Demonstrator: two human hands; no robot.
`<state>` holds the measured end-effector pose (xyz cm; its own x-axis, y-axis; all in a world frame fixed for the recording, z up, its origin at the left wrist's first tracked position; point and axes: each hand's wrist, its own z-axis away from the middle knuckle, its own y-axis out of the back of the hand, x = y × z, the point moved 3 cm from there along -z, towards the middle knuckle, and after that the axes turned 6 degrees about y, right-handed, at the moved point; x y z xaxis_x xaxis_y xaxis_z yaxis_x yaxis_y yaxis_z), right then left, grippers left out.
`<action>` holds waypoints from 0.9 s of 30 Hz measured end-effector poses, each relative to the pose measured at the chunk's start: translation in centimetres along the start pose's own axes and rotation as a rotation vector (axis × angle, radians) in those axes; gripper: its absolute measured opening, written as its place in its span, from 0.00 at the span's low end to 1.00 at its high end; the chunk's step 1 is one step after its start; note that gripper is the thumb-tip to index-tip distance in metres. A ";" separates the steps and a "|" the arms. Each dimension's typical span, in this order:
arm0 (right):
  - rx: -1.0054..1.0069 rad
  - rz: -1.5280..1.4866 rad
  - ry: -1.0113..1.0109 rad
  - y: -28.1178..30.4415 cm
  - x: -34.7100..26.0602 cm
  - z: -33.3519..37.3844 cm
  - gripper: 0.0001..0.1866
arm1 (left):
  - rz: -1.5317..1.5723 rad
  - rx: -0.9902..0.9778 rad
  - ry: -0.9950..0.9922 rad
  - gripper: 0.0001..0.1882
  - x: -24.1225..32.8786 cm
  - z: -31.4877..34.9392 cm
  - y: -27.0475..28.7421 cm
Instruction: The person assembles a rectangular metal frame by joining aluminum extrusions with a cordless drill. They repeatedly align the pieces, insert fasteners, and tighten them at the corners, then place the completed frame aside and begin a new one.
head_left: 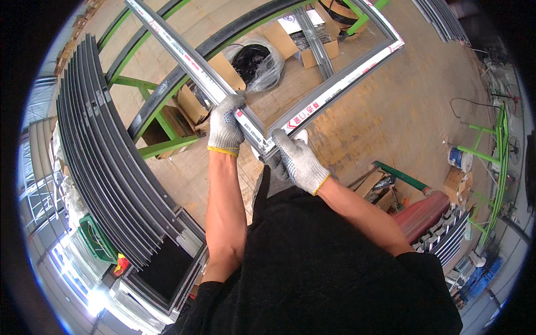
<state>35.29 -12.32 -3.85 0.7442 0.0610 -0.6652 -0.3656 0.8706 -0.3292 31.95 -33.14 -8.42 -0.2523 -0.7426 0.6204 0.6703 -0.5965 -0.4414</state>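
A grey metal window frame with white printed protective film lies across a green-legged work stand, one corner pointing at my body. My left hand, in a white knit glove with a yellow cuff, is closed round the left-hand profile just above that corner. My right hand, gloved alike, is closed over the near end of the right-hand profile, right at the corner joint. Its fingertips are partly hidden behind the profile. The two profiles meet between my hands.
Many long dark profiles stand stacked at the left. Open cardboard boxes and a plastic-wrapped black coil lie beneath the stand. To the right are a red cylinder, a white bucket and a green metal rack.
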 end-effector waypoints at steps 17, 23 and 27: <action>-0.044 -0.161 -0.111 -0.9 0.8 0.4 0.40 | -0.012 -0.006 0.058 0.12 0.1 1.0 0.1; 0.003 -0.217 -0.068 -1.4 1.1 0.2 0.36 | -0.041 0.024 0.025 0.11 0.4 1.1 0.4; -0.009 -0.127 -0.050 -1.4 1.2 0.4 0.33 | -0.003 0.037 0.024 0.11 0.1 1.0 0.3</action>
<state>36.95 -13.23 -3.92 0.8120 -0.0251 -0.5832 -0.2712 0.8685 -0.4149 32.83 -33.10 -7.85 -0.2706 -0.7483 0.6057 0.6945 -0.5874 -0.4154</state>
